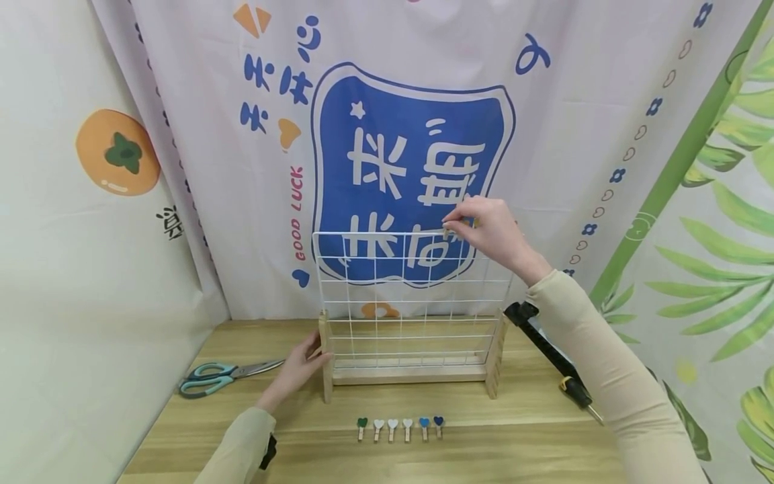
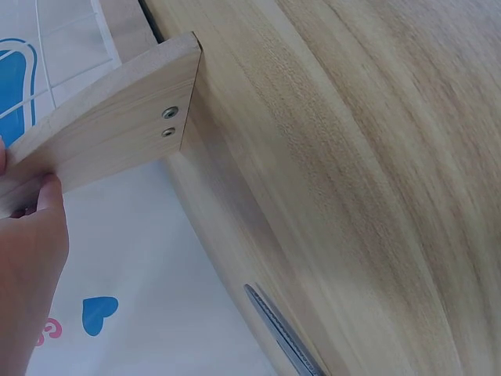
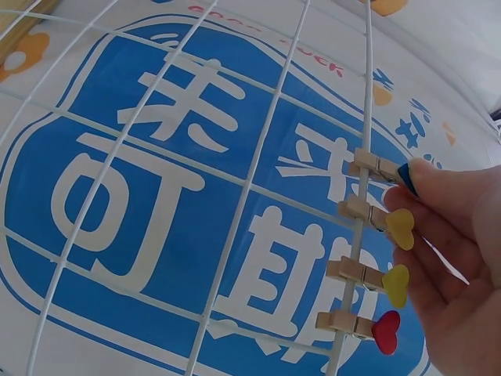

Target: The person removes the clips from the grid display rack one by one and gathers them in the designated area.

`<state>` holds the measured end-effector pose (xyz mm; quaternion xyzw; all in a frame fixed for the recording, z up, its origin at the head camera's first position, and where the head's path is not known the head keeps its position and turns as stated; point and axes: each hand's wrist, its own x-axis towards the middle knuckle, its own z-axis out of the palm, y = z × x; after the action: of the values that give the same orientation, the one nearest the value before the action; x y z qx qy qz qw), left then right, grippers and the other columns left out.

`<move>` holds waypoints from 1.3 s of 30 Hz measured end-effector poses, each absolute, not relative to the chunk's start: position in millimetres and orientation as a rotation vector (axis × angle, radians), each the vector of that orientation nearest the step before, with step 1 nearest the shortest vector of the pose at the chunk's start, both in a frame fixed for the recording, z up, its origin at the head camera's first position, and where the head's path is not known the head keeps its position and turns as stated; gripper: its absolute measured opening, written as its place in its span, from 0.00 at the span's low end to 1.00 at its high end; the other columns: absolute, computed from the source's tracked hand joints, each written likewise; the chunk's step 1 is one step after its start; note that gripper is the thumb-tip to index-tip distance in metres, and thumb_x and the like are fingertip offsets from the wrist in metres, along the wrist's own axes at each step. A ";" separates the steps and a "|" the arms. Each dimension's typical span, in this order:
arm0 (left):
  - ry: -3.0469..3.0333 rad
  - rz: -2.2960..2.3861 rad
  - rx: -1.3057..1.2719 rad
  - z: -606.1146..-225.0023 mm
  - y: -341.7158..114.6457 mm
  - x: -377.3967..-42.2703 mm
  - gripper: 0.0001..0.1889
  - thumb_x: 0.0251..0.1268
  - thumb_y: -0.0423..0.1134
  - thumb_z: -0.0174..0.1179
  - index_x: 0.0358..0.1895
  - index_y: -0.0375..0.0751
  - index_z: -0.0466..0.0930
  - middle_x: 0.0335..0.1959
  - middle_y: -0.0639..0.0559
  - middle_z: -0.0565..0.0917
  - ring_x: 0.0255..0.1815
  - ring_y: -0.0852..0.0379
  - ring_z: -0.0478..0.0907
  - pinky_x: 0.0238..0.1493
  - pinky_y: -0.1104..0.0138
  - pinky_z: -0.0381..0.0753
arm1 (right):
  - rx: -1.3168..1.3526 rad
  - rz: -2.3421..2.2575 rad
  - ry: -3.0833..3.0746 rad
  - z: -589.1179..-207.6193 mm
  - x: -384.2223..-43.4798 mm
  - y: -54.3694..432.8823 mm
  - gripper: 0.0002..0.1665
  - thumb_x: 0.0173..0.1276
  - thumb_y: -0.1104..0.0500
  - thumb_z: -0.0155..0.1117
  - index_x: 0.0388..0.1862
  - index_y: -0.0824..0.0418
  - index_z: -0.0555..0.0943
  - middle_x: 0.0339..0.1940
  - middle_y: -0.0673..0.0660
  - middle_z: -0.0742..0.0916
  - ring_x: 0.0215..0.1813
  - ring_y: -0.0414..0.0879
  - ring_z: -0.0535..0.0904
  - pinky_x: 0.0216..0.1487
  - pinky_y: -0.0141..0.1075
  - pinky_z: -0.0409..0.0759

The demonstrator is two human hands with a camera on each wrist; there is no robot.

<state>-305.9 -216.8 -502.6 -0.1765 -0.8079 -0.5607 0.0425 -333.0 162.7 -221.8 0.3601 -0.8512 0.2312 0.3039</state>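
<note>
A white wire grid (image 1: pixel 375 233) stands upright in a wooden base (image 1: pixel 411 379). At its top wire, my right hand (image 1: pixel 486 228) pinches a small wooden clothespin (image 3: pixel 377 167) by its blue heart; the clothespin's jaws are on the wire. Beside it on that wire sit two yellow-heart clothespins (image 3: pixel 399 227) and a red-heart clothespin (image 3: pixel 385 332). My left hand (image 1: pixel 296 372) holds the left wooden side post (image 2: pixel 117 129) between thumb and fingers, some fingers hidden behind it. In front of the base, several more heart clothespins (image 1: pixel 393 430) lie in a row, green, white and blue.
Scissors (image 1: pixel 211 380) with teal handles lie left of the stand on the wooden table (image 1: pixel 314 450). To the right are a black bar-shaped tool (image 1: pixel 544 346) and a yellow-and-black screwdriver (image 1: pixel 576 391). A printed curtain (image 1: pixel 411 40) hangs close behind the grid.
</note>
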 end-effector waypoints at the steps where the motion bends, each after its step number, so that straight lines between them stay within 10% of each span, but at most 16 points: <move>1: -2.479 -1.712 -0.536 -502.9 -216.8 -305.7 0.35 0.71 0.31 0.58 0.75 0.23 0.52 0.75 0.26 0.59 0.76 0.30 0.59 0.73 0.47 0.68 | 0.952 0.600 -2.243 -222.3 -332.9 162.7 0.05 0.65 0.64 0.70 0.39 0.62 0.89 0.36 0.57 0.90 0.37 0.48 0.82 0.39 0.39 0.85; 18: -2.477 -1.725 -0.513 -503.8 -217.0 -308.3 0.36 0.71 0.32 0.59 0.75 0.22 0.51 0.75 0.25 0.59 0.76 0.30 0.58 0.73 0.47 0.67 | 0.916 0.608 -2.127 -236.3 -305.6 169.4 0.06 0.66 0.61 0.69 0.40 0.60 0.89 0.36 0.55 0.91 0.38 0.46 0.83 0.34 0.33 0.78; 25: -2.482 -1.721 -0.508 -504.6 -216.9 -308.2 0.36 0.71 0.32 0.58 0.75 0.22 0.51 0.75 0.25 0.59 0.76 0.31 0.58 0.73 0.48 0.67 | 0.975 0.609 -2.080 -255.1 -295.6 179.2 0.07 0.62 0.63 0.73 0.40 0.60 0.88 0.38 0.55 0.92 0.43 0.48 0.86 0.47 0.41 0.86; 39: -2.498 -1.723 -0.495 -503.4 -216.6 -308.3 0.36 0.71 0.32 0.59 0.75 0.21 0.51 0.75 0.24 0.58 0.76 0.30 0.58 0.73 0.47 0.68 | 1.090 0.686 -2.261 -377.9 -283.8 192.8 0.07 0.58 0.66 0.73 0.37 0.61 0.88 0.33 0.53 0.91 0.35 0.44 0.86 0.41 0.34 0.90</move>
<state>-308.3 -216.6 -503.4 -0.1610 -0.8120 -0.5601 0.0333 -283.8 192.8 -377.9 0.4038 -0.8374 0.2540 0.2667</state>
